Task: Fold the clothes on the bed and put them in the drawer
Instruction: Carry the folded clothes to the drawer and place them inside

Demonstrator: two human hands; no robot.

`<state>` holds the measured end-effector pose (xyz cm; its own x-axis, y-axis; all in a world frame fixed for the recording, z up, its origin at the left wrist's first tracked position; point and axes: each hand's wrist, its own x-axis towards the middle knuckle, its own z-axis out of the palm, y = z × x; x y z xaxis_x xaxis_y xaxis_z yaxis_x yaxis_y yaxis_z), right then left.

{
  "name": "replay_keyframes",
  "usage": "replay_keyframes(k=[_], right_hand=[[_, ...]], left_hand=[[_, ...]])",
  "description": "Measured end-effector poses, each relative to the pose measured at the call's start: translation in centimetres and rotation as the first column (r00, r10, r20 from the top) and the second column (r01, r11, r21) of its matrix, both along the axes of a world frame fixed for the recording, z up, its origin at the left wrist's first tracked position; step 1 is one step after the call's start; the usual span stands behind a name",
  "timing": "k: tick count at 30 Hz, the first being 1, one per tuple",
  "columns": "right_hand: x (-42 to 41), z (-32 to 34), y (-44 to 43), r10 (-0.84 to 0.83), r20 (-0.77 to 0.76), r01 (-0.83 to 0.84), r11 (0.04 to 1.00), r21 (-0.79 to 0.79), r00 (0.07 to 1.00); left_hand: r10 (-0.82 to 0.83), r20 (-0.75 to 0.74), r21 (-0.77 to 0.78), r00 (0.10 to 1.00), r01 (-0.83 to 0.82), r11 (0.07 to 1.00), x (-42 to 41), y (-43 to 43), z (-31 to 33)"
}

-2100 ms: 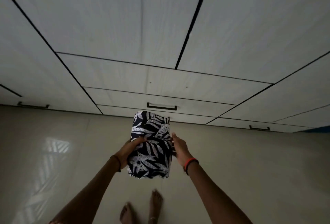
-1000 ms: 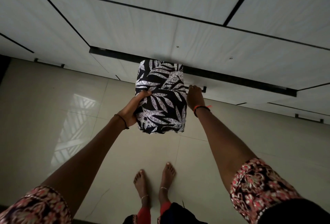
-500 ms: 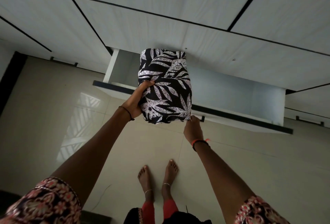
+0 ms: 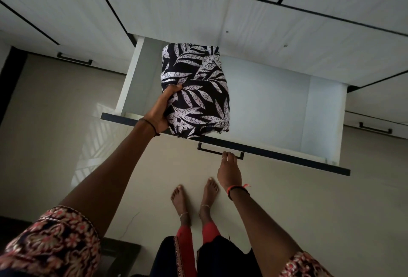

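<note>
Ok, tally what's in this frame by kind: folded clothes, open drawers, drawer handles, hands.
folded black-and-white leaf-print cloth: 1
open white drawer: 1
black bar handles: 3
left hand, right hand: 2
Total: 7

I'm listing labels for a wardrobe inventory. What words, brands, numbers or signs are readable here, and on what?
None: no text can be read anywhere in this view.
The folded leaf-print cloth gripped by the left hand bears only a pattern.
The open drawer, its handle at the right hand, and the cabinet fronts are plain.
</note>
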<state>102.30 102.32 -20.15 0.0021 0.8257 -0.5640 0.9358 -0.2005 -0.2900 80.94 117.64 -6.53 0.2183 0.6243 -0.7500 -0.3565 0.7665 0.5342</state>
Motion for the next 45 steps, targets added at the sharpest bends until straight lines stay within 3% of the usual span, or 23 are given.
replay_keyframes(k=[18, 30, 45], right_hand=[[-2.3, 0.0, -6.7, -0.065, 0.064, 0.066, 0.998, -0.019, 0.996], [-3.4, 0.8, -11.8, -0.013, 0.087, 0.018, 0.998, -0.065, 0.996], [-3.3, 1.5, -19.5, 0.089, 0.095, -0.079, 0.991, -0.107, 0.992]], left_hand=[[-0.04, -0.018, 0.054, 0.999, 0.041, 0.998, -1.8, -5.8, 0.1], [-0.135, 0.049, 0.032, 0.99, 0.134, 0.991, -3.8, -12.0, -1.5], [-0.126, 0.058, 0.033, 0.99, 0.124, 0.992, -1.4, -18.3, -1.5]])
